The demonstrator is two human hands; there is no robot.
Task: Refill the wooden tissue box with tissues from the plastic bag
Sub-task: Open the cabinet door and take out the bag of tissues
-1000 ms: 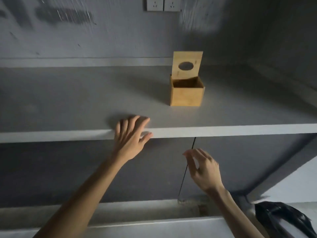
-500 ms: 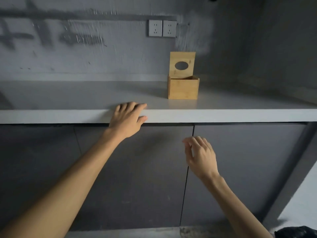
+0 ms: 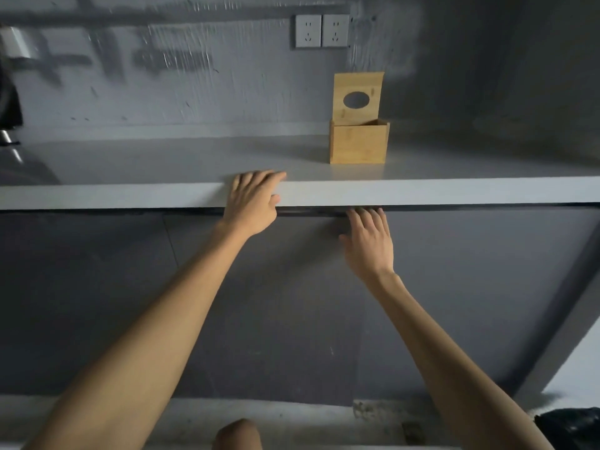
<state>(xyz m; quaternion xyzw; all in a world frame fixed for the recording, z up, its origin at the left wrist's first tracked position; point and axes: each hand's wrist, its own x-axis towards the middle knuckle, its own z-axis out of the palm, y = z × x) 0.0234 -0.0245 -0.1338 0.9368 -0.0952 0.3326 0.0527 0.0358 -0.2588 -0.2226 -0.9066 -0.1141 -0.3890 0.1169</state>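
Observation:
The wooden tissue box point(image 3: 358, 144) stands on the grey counter point(image 3: 162, 157), right of centre, its lid with the oval hole tipped up against the wall. My left hand point(image 3: 251, 203) rests on the counter's front edge, fingers over the top, holding nothing. My right hand point(image 3: 368, 241) is flat against the top of the dark cabinet door point(image 3: 454, 287), its fingertips at the gap under the counter. A black plastic bag point(image 3: 571, 427) shows at the bottom right corner, on the floor. No tissues are visible.
Two wall sockets point(image 3: 321, 30) sit above the counter. Dark objects point(image 3: 9, 102) stand at the far left edge. A second cabinet door point(image 3: 259, 303) is left of the right hand. My knee point(image 3: 237, 435) shows at the bottom edge.
The view has dropped lower in front of the cabinet. My right hand rose from mid-door to the door's top edge. My left hand stayed on the counter edge.

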